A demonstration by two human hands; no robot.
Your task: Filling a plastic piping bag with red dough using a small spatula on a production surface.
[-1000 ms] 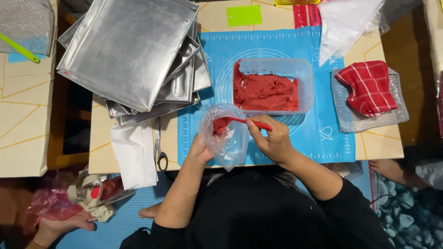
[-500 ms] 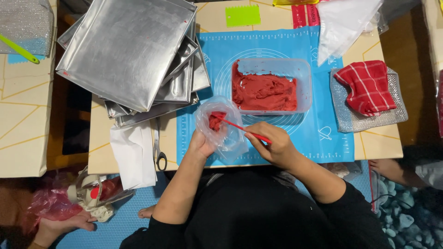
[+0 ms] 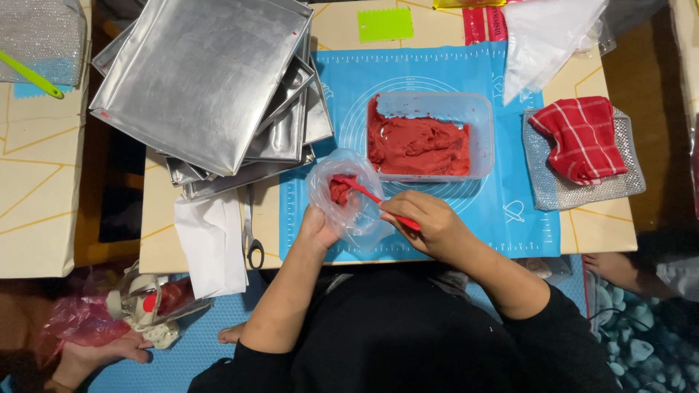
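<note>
Tan surface (image 3: pixel 320 33) with blue mat (image 3: pixel 510 182): left hand (image 3: pixel 317 227) fingers grip clear bag (image 3: pixel 346 193); right hand (image 3: pixel 429 222) fingers pinch red spatula (image 3: pixel 368 194). Blue floor mat (image 3: pixel 189 349) below.

Top-down view, indoor light, fairly dim at the edges. Pale yellow counter (image 3: pixel 328 29) with thin line pattern in the middle; a second cream counter (image 3: pixel 36 182) just left of it, dark gap between. Blue textured floor mat (image 3: pixel 196 349) below. Pebble-pattern floor covering (image 3: pixel 641 349) at bottom right.
</note>
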